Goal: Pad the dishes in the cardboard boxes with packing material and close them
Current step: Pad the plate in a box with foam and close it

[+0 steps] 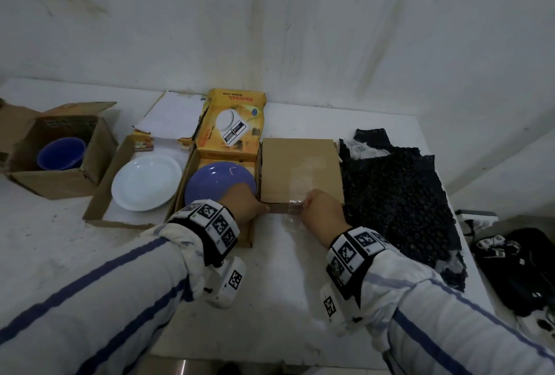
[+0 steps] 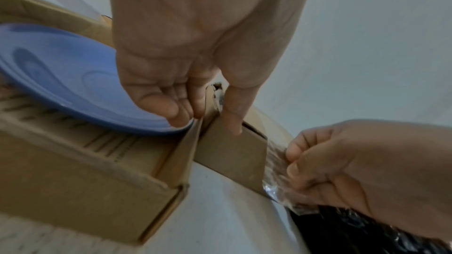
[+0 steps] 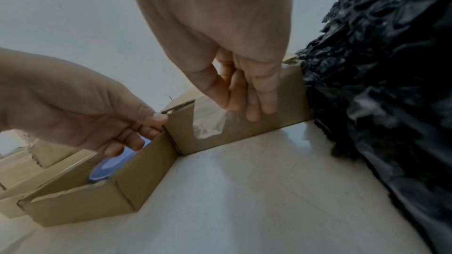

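Observation:
A closed brown cardboard box (image 1: 300, 170) lies mid-table with clear tape (image 1: 303, 178) across its lid and down its near wall (image 3: 208, 123). My left hand (image 1: 262, 207) grips the box's near left corner, thumb (image 2: 232, 121) on the near wall and fingers (image 2: 171, 109) curled behind it over the blue plate (image 1: 216, 184). My right hand (image 1: 307, 205) presses the tape against the near wall with fairly straight fingers (image 3: 257, 103). The tape's lower end (image 2: 276, 192) is crinkled. The blue plate lies in an open box (image 1: 186, 191) touching the closed one.
Black bubble wrap (image 1: 399, 194) is spread right of the closed box. A white plate (image 1: 147, 182) lies in an open flat box, and a blue bowl (image 1: 61, 153) stands in a box at far left. A yellow kitchen-scale box lid (image 1: 231, 122) stands behind. Dark gear (image 1: 519, 263) lies at the right edge.

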Demonstrator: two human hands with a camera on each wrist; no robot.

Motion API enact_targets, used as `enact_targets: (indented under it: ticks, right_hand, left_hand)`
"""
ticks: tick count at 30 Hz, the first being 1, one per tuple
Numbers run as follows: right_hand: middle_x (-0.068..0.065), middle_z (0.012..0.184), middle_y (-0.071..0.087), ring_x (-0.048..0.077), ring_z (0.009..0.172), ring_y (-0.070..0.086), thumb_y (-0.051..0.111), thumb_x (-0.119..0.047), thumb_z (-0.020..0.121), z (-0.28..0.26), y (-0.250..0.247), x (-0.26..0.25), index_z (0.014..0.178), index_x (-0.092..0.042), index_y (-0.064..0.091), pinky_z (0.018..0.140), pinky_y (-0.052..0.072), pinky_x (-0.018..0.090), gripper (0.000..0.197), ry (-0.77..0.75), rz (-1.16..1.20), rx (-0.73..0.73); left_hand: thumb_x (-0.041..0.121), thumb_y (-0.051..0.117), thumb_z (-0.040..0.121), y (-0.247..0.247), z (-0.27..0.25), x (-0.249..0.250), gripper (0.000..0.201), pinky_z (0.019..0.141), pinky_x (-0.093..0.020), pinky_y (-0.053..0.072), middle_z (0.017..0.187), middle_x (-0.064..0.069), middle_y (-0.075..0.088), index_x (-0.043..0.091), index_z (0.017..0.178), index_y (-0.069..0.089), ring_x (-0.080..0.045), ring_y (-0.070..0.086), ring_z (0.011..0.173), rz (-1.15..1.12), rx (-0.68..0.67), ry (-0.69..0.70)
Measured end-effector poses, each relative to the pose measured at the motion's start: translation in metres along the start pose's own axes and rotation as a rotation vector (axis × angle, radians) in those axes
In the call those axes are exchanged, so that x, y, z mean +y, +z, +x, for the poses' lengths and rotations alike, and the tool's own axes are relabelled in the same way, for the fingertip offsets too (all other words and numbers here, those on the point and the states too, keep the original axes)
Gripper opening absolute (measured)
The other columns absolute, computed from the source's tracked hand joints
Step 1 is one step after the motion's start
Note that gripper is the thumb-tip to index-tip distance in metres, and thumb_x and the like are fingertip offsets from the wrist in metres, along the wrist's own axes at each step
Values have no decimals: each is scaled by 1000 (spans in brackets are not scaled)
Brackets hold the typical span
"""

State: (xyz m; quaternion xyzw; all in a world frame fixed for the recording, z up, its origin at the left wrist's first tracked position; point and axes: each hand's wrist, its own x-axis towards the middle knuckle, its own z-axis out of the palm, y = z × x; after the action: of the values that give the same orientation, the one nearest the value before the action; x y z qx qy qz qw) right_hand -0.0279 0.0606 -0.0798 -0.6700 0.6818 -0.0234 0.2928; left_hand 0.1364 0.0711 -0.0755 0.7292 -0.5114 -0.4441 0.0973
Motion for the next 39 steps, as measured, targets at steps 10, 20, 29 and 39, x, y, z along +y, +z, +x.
enact_targets:
  ticks: [10, 20, 29, 39]
  right_hand:
    - [15, 109, 65, 30, 105, 59, 45, 1, 87, -4, -4, 2, 106, -4, 60, 85, 45, 27, 24, -90, -3, 26]
    - [14, 107, 66, 31, 102, 61, 45, -1, 87, -5, -8, 7, 112, -11, 63, 83, 49, 32, 33, -240, -236, 5]
    - [16, 94, 67, 32, 88, 64, 43, -14, 93, 6, -10, 6, 93, -3, 68, 64, 40, 29, 27, -312, -385, -36]
    - [17, 111, 63, 31, 102, 59, 36, -10, 96, 11, -18, -5, 109, -2, 62, 72, 35, 29, 30, -381, -580, -200]
  left_hand:
    - [20, 55, 93, 1, 2, 6, 26, 86, -32, 43, 106, -14, 64, -1, 103, 65, -28, 58, 105, 140, 171, 25]
    - [21, 61, 86, 5, 6, 20, 42, 104, -29, 26, 140, -7, 38, 20, 128, 54, -27, 34, 130, 233, 229, 385]
    - [54, 67, 74, 18, 23, 35, 63, 100, -42, 38, 138, -3, 37, 33, 130, 46, -31, 37, 124, 621, 221, 445]
    - [35, 71, 74, 32, 35, 26, 69, 87, -40, 46, 135, -10, 39, 25, 134, 38, -35, 41, 118, 763, 279, 511]
